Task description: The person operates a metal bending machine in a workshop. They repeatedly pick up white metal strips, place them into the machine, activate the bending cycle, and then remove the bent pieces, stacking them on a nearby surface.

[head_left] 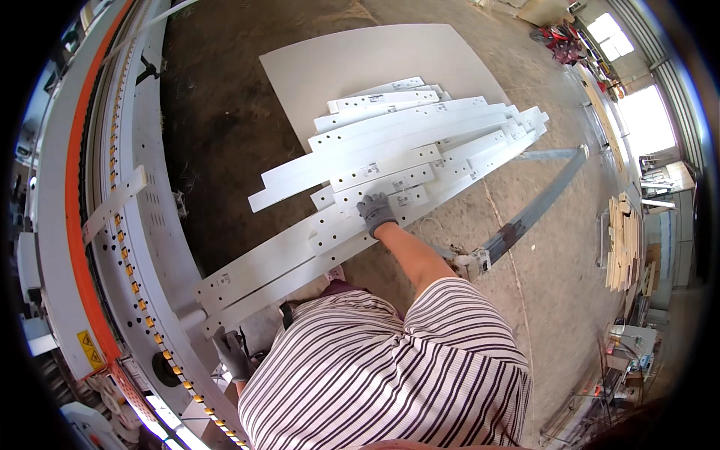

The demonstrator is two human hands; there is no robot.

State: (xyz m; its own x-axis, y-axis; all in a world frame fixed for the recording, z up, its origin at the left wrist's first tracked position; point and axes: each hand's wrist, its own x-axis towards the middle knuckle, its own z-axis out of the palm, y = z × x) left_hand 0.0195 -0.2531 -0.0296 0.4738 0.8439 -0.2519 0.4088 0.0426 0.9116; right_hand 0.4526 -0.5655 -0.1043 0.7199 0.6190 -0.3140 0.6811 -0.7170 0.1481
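My right hand (377,213) spreads its fingers (365,203) on drilled white boards (375,158); I can't tell whether my left hand (232,355) grips, beside an orange-trimmed machine (54,225).

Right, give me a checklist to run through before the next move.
1. Left hand and right hand gloved: ok, grey gloves on both.
2. Right hand on the stack: ok, it rests on boards at the near side.
3. Left hand's grip on the nearest board: cannot tell; it is by the left end, but contact is unclear.
4. Stack squared up: not ok, the ends are staggered.
5. Stack within the sheet: not ok, several boards jut past its edge on the left.
6. Floor clear right of the stack: not ok, a grey bar runs across there.
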